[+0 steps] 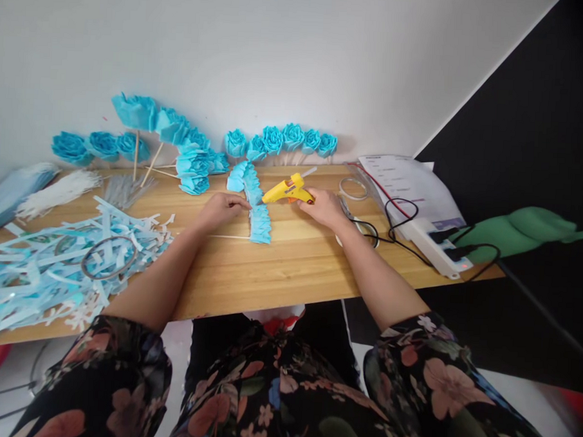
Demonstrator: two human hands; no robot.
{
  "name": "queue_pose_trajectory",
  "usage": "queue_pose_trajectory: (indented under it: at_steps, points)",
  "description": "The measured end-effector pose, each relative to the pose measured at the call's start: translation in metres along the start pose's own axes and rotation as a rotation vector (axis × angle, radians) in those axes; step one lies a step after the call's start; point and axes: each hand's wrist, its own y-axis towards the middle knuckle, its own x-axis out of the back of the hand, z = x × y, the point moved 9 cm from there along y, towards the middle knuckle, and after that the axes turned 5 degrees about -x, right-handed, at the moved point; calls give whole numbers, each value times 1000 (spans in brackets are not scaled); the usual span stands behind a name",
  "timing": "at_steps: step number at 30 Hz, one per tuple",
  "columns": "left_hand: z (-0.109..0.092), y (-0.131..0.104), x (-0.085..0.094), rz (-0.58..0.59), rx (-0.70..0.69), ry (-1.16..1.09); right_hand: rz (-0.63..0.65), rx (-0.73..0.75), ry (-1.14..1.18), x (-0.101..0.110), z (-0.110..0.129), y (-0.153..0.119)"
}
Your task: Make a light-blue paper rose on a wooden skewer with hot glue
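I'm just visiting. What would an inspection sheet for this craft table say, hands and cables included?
Surface: wooden tabletop, partly covered.
Things in use: yellow glue gun; ruffled blue strip.
Clutter: pale blue scraps heaped at left.
Hands: right hand holds the glue gun; left hand is at the strip's edge.
Cables: black cables near a white power strip, red light showing.
Surroundings: blue paper flowers by a pale wall.

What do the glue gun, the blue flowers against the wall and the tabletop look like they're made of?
Glue gun: probably hard plastic, from its bright yellow molded body.
Blue flowers: likely crepe or similar paper, judging by thin, ruffled petals, matte-looking; thin fabric is possible.
Tabletop: wood or wood-look laminate, smooth with a slight sheen, showing pale brown grain.
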Motion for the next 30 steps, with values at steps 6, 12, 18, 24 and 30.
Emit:
queue_pose_trajectory:
  at_steps: [6, 12, 18, 24, 30]
  points:
    - [-6, 0, -2, 16, -25, 80, 29, 18, -73, -6, 2, 0]
    - [-10, -1, -3, 19, -38, 151, 4, -8, -28, 1, 0, 0]
    - [-10, -1, -3, 25, -27, 161, 7, 30, -1, 6, 4, -2]
    - [-11, -2, -3, 33, -26, 139, 10, 51, 24, 3, 5, -2]
    - [0, -2, 3, 3, 56, -15, 39, 61, -46, -5, 2, -1]
